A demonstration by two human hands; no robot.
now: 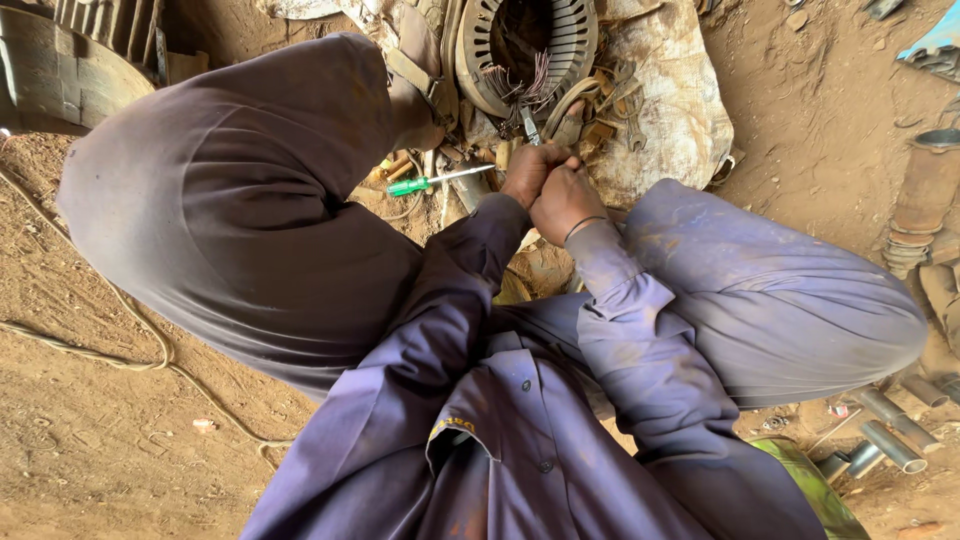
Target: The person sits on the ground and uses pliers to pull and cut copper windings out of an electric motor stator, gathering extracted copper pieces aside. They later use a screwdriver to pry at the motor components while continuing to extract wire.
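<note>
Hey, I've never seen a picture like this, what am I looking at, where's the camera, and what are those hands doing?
There is one picture, taken by a camera worn on a person's head and pointing straight down. So you see that person's own body from above: purple sleeves, bent knees on either side, and dirt ground below.

The left hand and the right hand are pressed close together in the middle. A small metal tool, probably pliers, sticks out from them, though which hand grips it is hard to tell.

Just beyond lies a round slotted metal ring, a motor stator, with loose copper wires hanging out, resting on a dusty sack. A green-handled screwdriver lies on the ground beside the hands. Metal pipes lie at lower right.
</note>
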